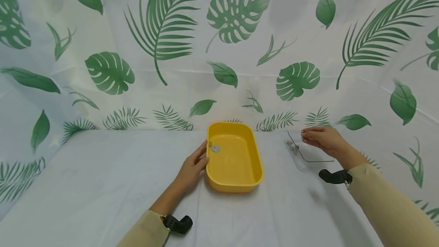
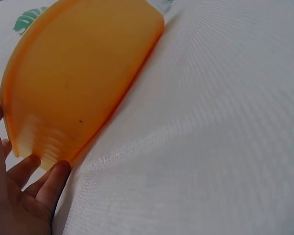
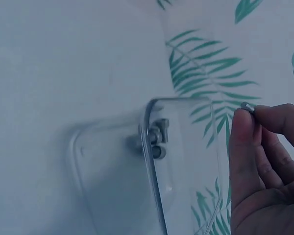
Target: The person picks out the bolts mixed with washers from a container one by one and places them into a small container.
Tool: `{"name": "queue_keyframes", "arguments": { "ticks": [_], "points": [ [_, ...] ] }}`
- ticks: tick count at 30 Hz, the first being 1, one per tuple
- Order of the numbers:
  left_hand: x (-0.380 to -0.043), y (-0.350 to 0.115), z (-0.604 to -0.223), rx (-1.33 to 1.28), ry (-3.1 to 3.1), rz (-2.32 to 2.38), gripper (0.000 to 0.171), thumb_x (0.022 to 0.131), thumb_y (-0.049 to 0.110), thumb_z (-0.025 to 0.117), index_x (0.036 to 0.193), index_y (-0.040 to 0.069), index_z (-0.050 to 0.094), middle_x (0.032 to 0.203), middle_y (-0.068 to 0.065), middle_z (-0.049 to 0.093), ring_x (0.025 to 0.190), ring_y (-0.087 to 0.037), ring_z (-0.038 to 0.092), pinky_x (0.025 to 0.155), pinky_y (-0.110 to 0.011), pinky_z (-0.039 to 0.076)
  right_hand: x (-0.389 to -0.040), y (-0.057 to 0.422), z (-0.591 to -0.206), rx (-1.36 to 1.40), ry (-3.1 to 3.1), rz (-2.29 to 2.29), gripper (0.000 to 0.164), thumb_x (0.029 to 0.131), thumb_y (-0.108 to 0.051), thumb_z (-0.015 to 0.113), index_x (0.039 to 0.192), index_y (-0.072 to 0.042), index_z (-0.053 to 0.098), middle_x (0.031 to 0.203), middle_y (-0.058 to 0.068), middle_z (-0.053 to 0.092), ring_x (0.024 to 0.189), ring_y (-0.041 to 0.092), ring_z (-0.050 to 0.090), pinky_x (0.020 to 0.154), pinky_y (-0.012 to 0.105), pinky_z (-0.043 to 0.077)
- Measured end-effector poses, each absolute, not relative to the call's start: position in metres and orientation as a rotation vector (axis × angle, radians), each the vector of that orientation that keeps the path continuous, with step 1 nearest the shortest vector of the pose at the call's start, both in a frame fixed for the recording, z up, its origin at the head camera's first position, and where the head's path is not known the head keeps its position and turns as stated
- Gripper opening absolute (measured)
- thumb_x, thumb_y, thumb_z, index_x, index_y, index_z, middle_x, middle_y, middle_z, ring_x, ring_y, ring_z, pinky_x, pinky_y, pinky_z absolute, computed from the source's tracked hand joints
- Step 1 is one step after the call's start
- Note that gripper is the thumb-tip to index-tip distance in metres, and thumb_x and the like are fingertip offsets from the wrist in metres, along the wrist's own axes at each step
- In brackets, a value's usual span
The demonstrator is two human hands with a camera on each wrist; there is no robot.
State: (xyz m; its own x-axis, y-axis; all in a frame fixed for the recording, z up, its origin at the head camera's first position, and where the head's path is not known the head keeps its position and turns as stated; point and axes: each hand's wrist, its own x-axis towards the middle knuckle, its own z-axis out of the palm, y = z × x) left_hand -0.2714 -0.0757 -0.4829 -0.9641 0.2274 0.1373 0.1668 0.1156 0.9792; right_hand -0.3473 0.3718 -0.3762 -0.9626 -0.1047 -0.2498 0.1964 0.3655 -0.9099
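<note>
My left hand [image 1: 192, 167] rests against the left wall of a yellow plastic basin [image 1: 234, 184], its fingertips [image 2: 56, 171] touching the outside. Inside, near that left side, lie a flat grey washer [image 1: 215, 148] and a tiny brownish piece. Over at the right, my right hand [image 1: 324, 138] pinches a small silver metal bolt [image 3: 247, 106] between thumb and fingertip; most of it is hidden. The hand is raised over a clear plastic container [image 3: 152, 171]. Several grey bolts [image 3: 158, 139] sit together in that container.
A white cloth [image 1: 103, 186] covers the table. Behind stands a white backdrop [image 1: 247, 79] printed with green leaves. The clear container is right of the basin, with a gap between them.
</note>
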Motion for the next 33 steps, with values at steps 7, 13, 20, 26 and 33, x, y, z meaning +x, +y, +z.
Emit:
{"name": "queue_keyframes", "arguments": {
  "ticks": [7,13,20,26,33],
  "points": [
    [-0.272,-0.076,-0.484,0.406,2.302,2.027,0.060,0.105,0.017,0.049,0.161,0.022,0.029,0.160,-0.015,0.041,0.137,-0.034,0.055,0.103,-0.042,0.056,-0.359,0.381,-0.391,0.141,2.353,-1.498,0.057,0.102,-0.017,0.059,0.145,0.016,0.038,0.091,-0.013,0.070,0.088,0.002,0.070,0.090,0.024,0.060],
    [-0.273,-0.076,-0.485,0.427,2.268,2.042,0.060,0.105,0.015,0.048,0.161,0.021,0.029,0.161,-0.017,0.040,0.135,-0.035,0.056,0.101,-0.038,0.057,-0.361,0.381,-0.400,0.226,2.353,-1.369,0.051,0.102,-0.012,0.057,0.141,0.018,0.043,0.090,-0.007,0.071,0.083,0.006,0.068,0.083,0.024,0.062],
    [-0.274,-0.079,-0.485,0.435,2.251,2.059,0.059,0.105,0.015,0.048,0.161,0.023,0.029,0.161,-0.016,0.040,0.136,-0.035,0.055,0.100,-0.034,0.057,-0.370,0.376,-0.409,0.262,2.448,-1.216,0.042,0.101,-0.008,0.058,0.133,0.017,0.052,0.094,0.000,0.069,0.082,0.009,0.066,0.078,0.025,0.061],
    [-0.274,-0.080,-0.486,0.432,2.201,2.070,0.060,0.105,0.016,0.048,0.162,0.020,0.027,0.162,-0.017,0.037,0.136,-0.037,0.055,0.099,-0.030,0.058,-0.375,0.374,-0.415,0.283,2.515,-1.120,0.032,0.097,-0.003,0.063,0.122,0.016,0.059,0.091,0.003,0.070,0.078,0.009,0.066,0.072,0.025,0.060],
    [-0.274,-0.080,-0.485,0.442,2.215,2.062,0.061,0.105,0.016,0.049,0.161,0.018,0.028,0.161,-0.019,0.039,0.134,-0.037,0.056,0.098,-0.032,0.058,-0.377,0.374,-0.420,0.346,2.534,-1.063,0.030,0.095,-0.005,0.065,0.119,0.013,0.063,0.089,0.003,0.070,0.077,0.011,0.064,0.069,0.024,0.058]
  ]
}}
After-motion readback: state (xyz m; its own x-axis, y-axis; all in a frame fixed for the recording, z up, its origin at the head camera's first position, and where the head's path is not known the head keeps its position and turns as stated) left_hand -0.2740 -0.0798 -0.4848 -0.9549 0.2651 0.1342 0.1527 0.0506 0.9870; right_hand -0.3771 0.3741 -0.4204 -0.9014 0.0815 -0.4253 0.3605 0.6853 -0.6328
